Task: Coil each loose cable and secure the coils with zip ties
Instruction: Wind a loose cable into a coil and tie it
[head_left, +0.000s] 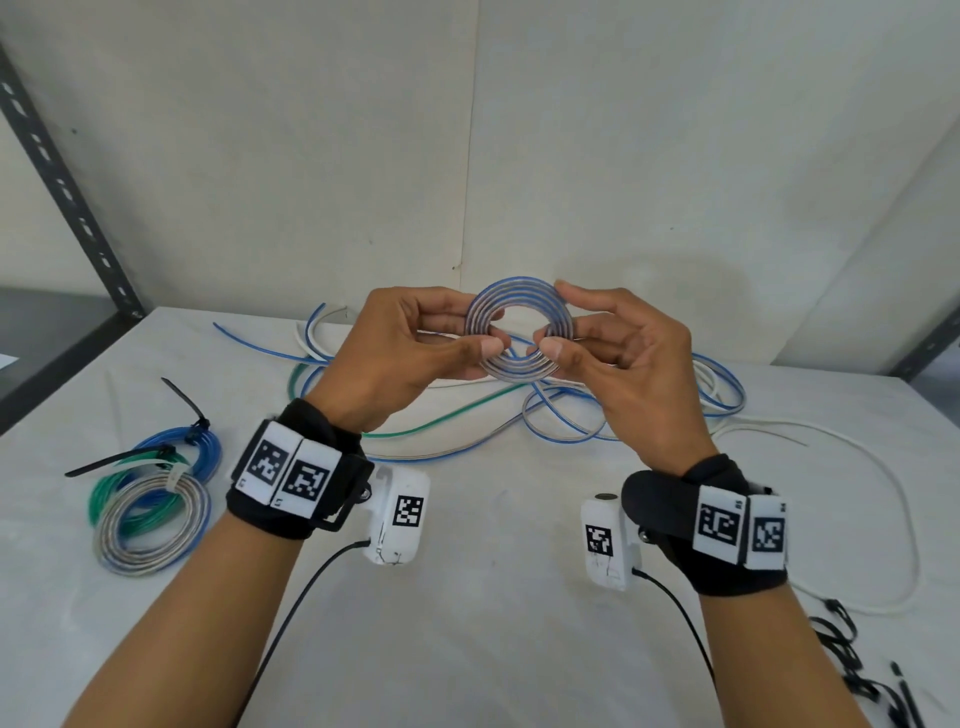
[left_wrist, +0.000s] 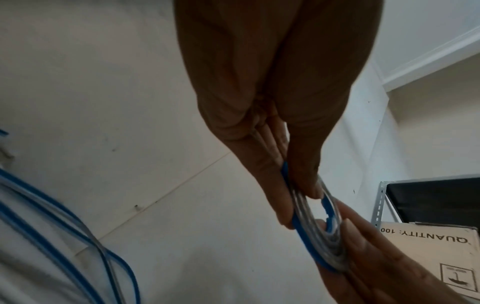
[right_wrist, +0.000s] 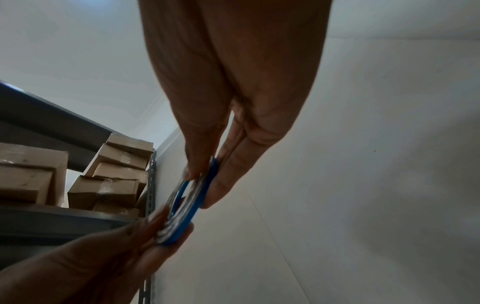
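Cable coil (head_left: 521, 329), white table (head_left: 467, 649), plain wall (head_left: 623, 130)

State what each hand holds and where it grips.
Both hold one blue-and-clear cable coil: the left hand pinches its left rim, the right hand its right rim, thumb in front, fingers behind.

cardboard box (left_wrist: 428, 255) (upside down), "QUANTITY: 100", partly cut off

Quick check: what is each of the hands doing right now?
Left hand: pinching the left side of the small cable coil.
Right hand: pinching the coil's right side.
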